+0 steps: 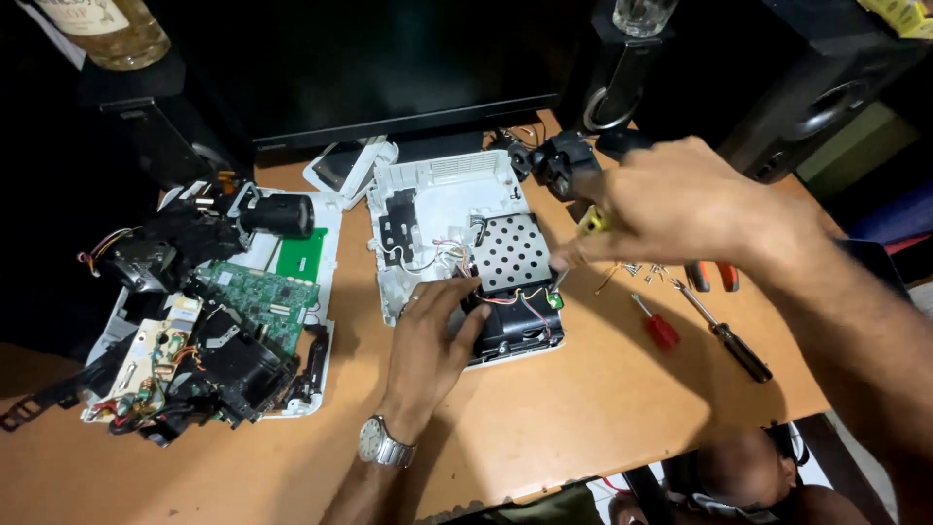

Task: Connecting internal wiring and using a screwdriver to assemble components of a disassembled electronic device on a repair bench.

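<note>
Pressing down on a white device shell that lies open on the wooden tabletop, the left hand has its fingers curled loosely, tips on the black block and coloured wires at the shell's near end, gripping nothing that I can make out. A metal wristwatch sits on that wrist. Just beyond the left fingertips is a perforated metal plate inside the shell. The right hand hovers just right of the shell, fingers pinched narrow around a small tool with a yellow handle; the tool's tip is blurred, and I cannot tell if it touches the plate.

Near side of the right hand: a red-handled screwdriver and a black-handled screwdriver flat on the tabletop, close together, with a scatter of small screws just under the right palm. Orange-handled pliers poke out below the right wrist.

Well left of the left hand: a second white tray piled with a green circuit board, a black lens barrel and tangled black parts. Beyond both hands, a dark monitor stands at the tabletop's far edge, with a black speaker past the right hand.
</note>
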